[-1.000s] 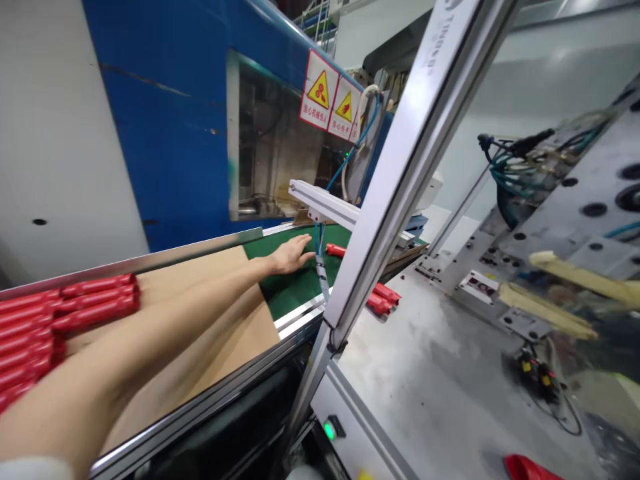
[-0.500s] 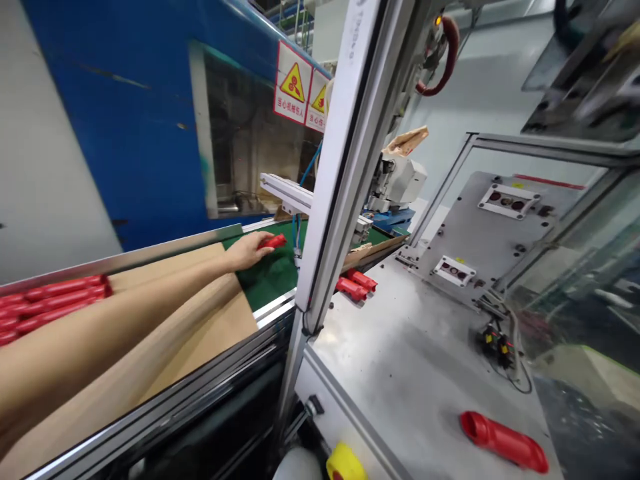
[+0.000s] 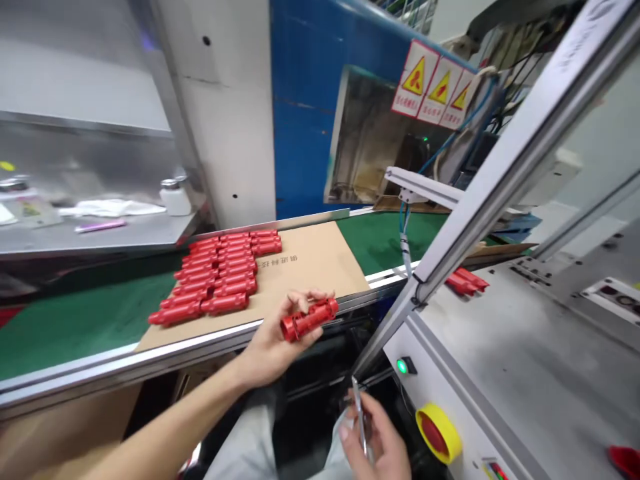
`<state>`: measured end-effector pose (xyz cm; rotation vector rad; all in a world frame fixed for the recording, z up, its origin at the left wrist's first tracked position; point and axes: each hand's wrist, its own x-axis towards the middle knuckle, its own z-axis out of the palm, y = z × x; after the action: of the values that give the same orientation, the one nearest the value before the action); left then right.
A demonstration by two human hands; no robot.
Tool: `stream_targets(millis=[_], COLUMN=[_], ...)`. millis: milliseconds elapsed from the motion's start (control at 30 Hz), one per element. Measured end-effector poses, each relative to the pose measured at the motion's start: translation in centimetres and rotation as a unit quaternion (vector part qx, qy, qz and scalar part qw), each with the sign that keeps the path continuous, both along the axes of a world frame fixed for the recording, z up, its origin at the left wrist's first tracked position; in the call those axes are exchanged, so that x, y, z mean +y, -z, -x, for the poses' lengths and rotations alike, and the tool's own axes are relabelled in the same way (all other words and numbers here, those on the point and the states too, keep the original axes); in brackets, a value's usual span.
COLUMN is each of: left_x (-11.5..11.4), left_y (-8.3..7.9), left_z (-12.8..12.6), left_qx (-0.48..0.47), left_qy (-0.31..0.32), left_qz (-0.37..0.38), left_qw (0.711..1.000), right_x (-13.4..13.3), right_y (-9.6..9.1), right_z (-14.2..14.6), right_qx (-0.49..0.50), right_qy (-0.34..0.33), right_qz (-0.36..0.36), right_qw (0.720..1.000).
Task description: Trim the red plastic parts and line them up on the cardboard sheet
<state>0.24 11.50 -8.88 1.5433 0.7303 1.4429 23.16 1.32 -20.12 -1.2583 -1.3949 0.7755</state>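
Note:
A hollow red plastic tube (image 3: 310, 320), with clips and cut-outs along its side, lies across the fingers of my left hand (image 3: 270, 350), which are wrapped round it. It is held above the front rail of the conveyor. Lower down, by my lap, my right hand (image 3: 383, 440) grips a slim silver metal tool (image 3: 360, 413) pointing upward; its exact kind is not clear. Rows of similar red tubes (image 3: 227, 303) lie on a flat cardboard sheet (image 3: 310, 260) to the left of my left hand.
The cardboard rests on a green conveyor belt (image 3: 100, 320). A slanted aluminium post (image 3: 480, 227) stands between the belt and a metal worktable (image 3: 540, 353), where more red tubes (image 3: 465, 281) lie. A yellow-ringed emergency stop button (image 3: 437, 432) juts out below. Left, a steel shelf (image 3: 135, 233) holds white bottles.
My left hand has drawn back from the green belt with the red tube, now above the front rail. The view has swung left, and my right hand with the metal tool has appeared.

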Motion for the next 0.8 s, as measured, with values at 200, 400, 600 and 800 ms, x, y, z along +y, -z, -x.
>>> stream_targets(millis=[200, 400, 600, 800], left_x=[-6.3, -8.1, -8.4, -8.7], left_y=[2.0, 2.9, 2.8, 3.5], left_z=[-1.6, -3.0, -4.3, -5.0], left_qx=[-0.135, -0.123, -0.117, -0.146], left_qy=[-0.009, -0.019, -0.067, -0.098], left_qz=[-0.011, -0.043, -0.086, -0.096], left_qw=[0.991, 0.991, 0.987, 0.98], right_x=[1.1, 0.7, 0.0, -0.5], right_y=[-9.2, -11.7, -11.8, -11.6], right_z=[0.4, 0.9, 0.7, 0.7], right_qx=[-0.211, -0.259, -0.288, -0.279], right_qy=[-0.021, -0.039, -0.034, -0.04], right_qz=[-0.243, -0.284, -0.286, -0.274], right_qw=[0.947, 0.922, 0.913, 0.92])
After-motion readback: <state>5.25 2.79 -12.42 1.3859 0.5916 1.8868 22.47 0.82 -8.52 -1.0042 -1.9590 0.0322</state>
